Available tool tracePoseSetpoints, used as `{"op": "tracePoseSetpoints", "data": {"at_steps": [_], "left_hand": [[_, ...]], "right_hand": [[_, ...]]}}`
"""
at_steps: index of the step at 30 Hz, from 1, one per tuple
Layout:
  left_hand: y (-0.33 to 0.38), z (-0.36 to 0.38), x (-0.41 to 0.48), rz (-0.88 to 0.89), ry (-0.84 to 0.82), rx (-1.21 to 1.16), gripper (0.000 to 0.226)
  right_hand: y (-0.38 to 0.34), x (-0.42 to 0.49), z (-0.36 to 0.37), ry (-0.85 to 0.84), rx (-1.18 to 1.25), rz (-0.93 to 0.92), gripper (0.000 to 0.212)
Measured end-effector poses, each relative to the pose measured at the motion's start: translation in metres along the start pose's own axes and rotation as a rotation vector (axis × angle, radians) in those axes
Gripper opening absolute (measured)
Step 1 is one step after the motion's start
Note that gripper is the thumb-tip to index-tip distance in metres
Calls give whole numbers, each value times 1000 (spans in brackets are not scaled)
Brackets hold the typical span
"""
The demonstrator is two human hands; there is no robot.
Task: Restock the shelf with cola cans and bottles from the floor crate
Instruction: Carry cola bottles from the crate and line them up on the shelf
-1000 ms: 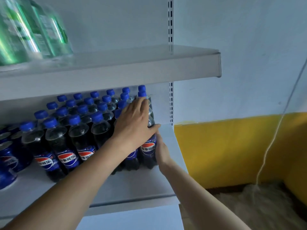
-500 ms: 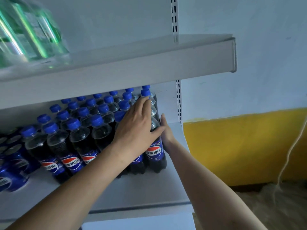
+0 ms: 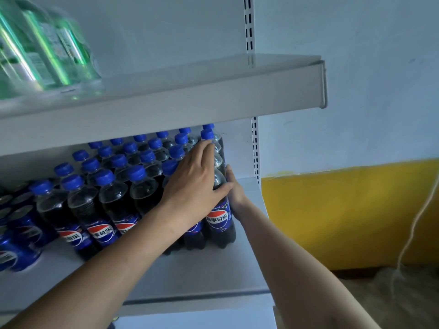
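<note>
Two flat palms unmoved, left hand [image 3: 197, 181] over cola bottles [image 3: 111, 198], right hand [image 3: 235, 191] pressing end bottle [image 3: 219, 219]

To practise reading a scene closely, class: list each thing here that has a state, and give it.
cola bottles, upright, capped, in rows on the shelf.
front right bottle, upright, pressed between both hands.
left hand, flat across bottle shoulders.
right hand, flat against that bottle's side.
cola cans, standing at shelf's left end.
green bottles, blurred, on upper shelf.
</note>
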State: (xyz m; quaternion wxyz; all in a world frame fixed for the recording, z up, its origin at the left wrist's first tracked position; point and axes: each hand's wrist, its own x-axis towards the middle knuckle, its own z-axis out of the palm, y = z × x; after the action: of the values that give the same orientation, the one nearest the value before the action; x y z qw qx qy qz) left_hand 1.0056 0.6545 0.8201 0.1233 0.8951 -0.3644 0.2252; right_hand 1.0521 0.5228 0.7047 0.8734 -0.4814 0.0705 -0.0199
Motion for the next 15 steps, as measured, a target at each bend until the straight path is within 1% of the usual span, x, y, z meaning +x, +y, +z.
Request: {"op": "tracePoseSetpoints", "data": {"at_steps": [2, 4, 7, 9, 11, 12, 14, 15], "left_hand": [[1, -1, 0, 13, -2, 4, 87], [2, -2, 1, 18, -6, 4, 91], [-3, -2, 1, 45, 0, 21, 94], [-6, 0, 0, 67, 11, 28, 93], [-8, 3, 0, 78, 41, -7, 87], [-8, 4, -1, 80, 58, -46, 85], [-7, 2, -9, 81, 103, -170, 81], [-7, -1, -16, 91, 145, -251, 75]], "right_hand": [[-4, -7, 2, 21, -51, 11, 59], [0, -11, 0, 89, -105, 1, 59], [10, -31, 4, 154, -28, -41, 56], [22, -49, 8, 291, -4, -134, 53], [34, -65, 19, 429, -101, -278, 50], [39, -69, 26, 467, -185, -328, 52], [47, -72, 39, 510, -355, -360, 61], [49, -71, 40, 528, -378, -371, 63]]}}
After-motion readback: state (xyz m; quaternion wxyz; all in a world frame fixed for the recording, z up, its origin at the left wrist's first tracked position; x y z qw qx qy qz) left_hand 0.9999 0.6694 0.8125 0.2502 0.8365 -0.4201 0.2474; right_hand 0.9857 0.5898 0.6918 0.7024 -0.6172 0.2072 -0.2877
